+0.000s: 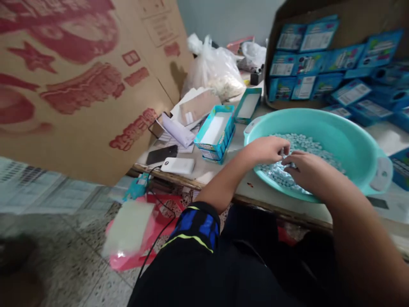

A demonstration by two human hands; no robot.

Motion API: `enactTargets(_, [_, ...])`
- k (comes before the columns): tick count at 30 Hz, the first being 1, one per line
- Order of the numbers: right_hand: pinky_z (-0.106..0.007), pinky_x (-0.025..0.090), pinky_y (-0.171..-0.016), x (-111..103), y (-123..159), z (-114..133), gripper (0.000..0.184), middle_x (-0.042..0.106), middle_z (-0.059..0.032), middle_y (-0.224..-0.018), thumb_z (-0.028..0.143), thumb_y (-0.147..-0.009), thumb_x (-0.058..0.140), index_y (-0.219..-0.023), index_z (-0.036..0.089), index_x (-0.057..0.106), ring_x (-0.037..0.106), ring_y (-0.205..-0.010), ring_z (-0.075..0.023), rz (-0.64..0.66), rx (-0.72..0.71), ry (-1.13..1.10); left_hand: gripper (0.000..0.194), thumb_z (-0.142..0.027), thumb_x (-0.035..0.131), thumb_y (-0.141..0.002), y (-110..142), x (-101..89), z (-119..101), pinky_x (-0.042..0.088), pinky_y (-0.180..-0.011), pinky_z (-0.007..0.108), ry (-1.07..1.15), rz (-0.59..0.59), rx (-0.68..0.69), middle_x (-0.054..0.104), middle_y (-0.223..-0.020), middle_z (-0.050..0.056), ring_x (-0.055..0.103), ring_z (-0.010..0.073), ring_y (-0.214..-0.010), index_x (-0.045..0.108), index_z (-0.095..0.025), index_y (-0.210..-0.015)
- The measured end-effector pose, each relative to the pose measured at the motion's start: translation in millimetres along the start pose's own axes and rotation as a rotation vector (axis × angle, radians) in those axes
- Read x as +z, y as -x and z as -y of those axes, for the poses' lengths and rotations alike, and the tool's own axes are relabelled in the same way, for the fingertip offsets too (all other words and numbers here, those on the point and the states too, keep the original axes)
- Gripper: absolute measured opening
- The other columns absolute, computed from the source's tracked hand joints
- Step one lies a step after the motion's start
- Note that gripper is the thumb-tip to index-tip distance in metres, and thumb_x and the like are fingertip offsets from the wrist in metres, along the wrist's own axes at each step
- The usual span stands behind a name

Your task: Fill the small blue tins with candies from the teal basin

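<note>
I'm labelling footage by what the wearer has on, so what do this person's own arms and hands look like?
The left hand and right hand are bare, with no gloves or watches visible. The left sleeve is short and black, with bright blue patches and thin yellow-green lines. The right sleeve cannot be made out.

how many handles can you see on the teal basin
2: a left handle on the basin's rim, above-left of the left hand, and a right handle, right of the right hand. Part of the rim is covered, so another may be hidden.
</note>
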State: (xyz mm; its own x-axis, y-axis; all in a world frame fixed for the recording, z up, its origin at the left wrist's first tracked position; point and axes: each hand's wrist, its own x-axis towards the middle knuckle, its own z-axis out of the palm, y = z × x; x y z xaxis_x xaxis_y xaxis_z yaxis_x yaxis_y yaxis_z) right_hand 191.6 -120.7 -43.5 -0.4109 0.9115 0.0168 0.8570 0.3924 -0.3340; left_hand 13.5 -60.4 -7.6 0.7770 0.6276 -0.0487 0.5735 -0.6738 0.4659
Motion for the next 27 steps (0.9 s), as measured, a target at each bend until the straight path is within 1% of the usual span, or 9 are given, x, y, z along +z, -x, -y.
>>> enactTargets(4, [-0.043, 0.058, -0.090, 5.1, 2.4, -2.1, 0.029, 0.076, -0.0162, -0.113, 0.016, -0.086, 0.057, -0.100, 0.022, 0.081, 0.075, -0.098, -0.0315, -0.043, 0.018, -0.015, 0.024, -0.007, 0.060, -0.087, 3.1, 0.2, -1.9, 0.038, -0.068, 0.032, -0.017, -0.032, -0.012, 0.075, -0.103, 0.007, 0.064, 0.0196, -0.089, 0.073, -0.015, -0.105])
enactTargets(7, [-0.044, 0.058, -0.092, 2.0, 5.0, -0.5, 0.028, 0.075, -0.0155, -0.114, 0.018, -0.087, 0.058, -0.101, 0.024, 0.082, 0.074, -0.100, -0.0318, -0.069, -0.018, -0.024, 0.024, -0.007, 0.060, -0.087, 3.7, 0.3, -1.8, 0.037, -0.067, 0.033, -0.022, -0.046, -0.007, 0.075, -0.106, 0.008, 0.064, 0.0197, -0.091, 0.073, -0.015, -0.105])
enactTargets(9, [-0.044, 0.059, -0.090, -1.6, 6.3, 1.3, 0.027, 0.075, -0.0149, -0.111, 0.019, -0.088, 0.058, -0.100, 0.025, 0.082, 0.074, -0.098, -0.0317, -0.070, -0.033, -0.016, 0.024, -0.009, 0.061, -0.088, 3.4, 0.7, -1.3, 0.037, -0.067, 0.033, -0.029, -0.041, -0.014, 0.076, -0.107, 0.008, 0.065, 0.0201, -0.091, 0.073, -0.015, -0.107])
enactTargets(13, [-0.043, 0.058, -0.087, -5.9, 7.3, 4.9, 0.028, 0.076, -0.0155, -0.108, 0.019, -0.092, 0.056, -0.102, 0.023, 0.082, 0.074, -0.095, -0.0314, -0.046, -0.011, 0.006, 0.025, -0.012, 0.062, -0.091, 2.3, 1.6, -0.7, 0.038, -0.070, 0.033, -0.061, -0.025, -0.039, 0.076, -0.108, 0.009, 0.065, 0.0213, -0.092, 0.074, -0.015, -0.113])
enactTargets(17, [-0.041, 0.057, -0.087, -5.3, 6.7, 6.0, 0.029, 0.076, -0.0146, -0.109, 0.017, -0.092, 0.057, -0.105, 0.023, 0.082, 0.074, -0.096, -0.0306, 0.006, 0.006, 0.019, 0.026, -0.016, 0.062, -0.094, 3.3, 1.2, -2.8, 0.041, -0.073, 0.034, -0.097, -0.004, -0.052, 0.076, -0.113, 0.011, 0.066, 0.0235, -0.100, 0.074, -0.014, -0.116])
enactTargets(22, [-0.037, 0.055, -0.086, -4.2, 7.0, 5.3, 0.027, 0.077, -0.0135, -0.111, 0.015, -0.092, 0.059, -0.106, 0.020, 0.082, 0.074, -0.096, -0.0287, 0.003, 0.017, 0.005, 0.027, -0.022, 0.059, -0.098, 5.7, -3.0, -7.9, 0.043, -0.076, 0.032, -0.135, 0.023, -0.070, 0.077, -0.116, 0.010, 0.067, 0.0236, -0.104, 0.073, -0.015, -0.119])
enactTargets(27, [-0.037, 0.054, -0.086, -4.9, 5.7, 5.4, 0.026, 0.077, -0.0151, -0.112, 0.015, -0.094, 0.060, -0.110, 0.016, 0.081, 0.073, -0.098, -0.0298, 0.049, 0.036, 0.008, 0.027, -0.021, 0.057, -0.099, 4.2, -2.9, -7.8, 0.045, -0.080, 0.032, -0.167, 0.048, -0.084, 0.077, -0.121, 0.010, 0.067, 0.0241, -0.110, 0.074, -0.015, -0.120])
